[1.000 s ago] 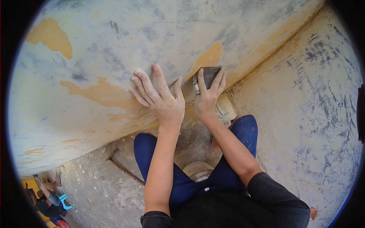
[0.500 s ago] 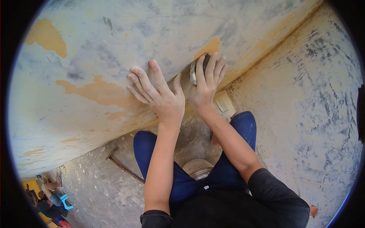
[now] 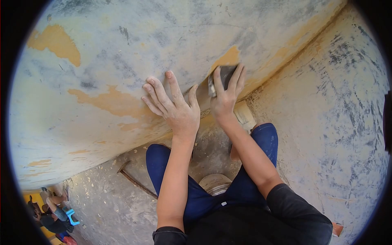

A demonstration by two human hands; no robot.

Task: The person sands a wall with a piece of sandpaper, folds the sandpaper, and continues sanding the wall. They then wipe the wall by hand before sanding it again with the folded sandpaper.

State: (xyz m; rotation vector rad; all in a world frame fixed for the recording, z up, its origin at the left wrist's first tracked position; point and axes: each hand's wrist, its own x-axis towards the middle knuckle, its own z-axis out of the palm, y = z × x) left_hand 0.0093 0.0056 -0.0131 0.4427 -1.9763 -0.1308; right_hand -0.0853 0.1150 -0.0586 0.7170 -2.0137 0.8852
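My left hand (image 3: pixel 179 108) rests on the pale, patchy wall (image 3: pixel 134 53) with its fingers spread and nothing in it. To its right, my right hand (image 3: pixel 226 96) grips a dark, flat block (image 3: pixel 228 75) and holds it against the wall, just below an orange patch. The block's left side looks light and dusty. White dust covers the fingers of both hands.
A long tool with a rusty head (image 3: pixel 136 183) lies on the floor left of my knee. Between my legs is a round bucket (image 3: pixel 214 183). Another wall (image 3: pixel 326 114) rises at the right. Another person (image 3: pixel 57 220) sits at the lower left.
The fingers of my right hand have shifted on the block, and more of its dark face shows. My view has moved slightly; my left hand stays spread on the wall.
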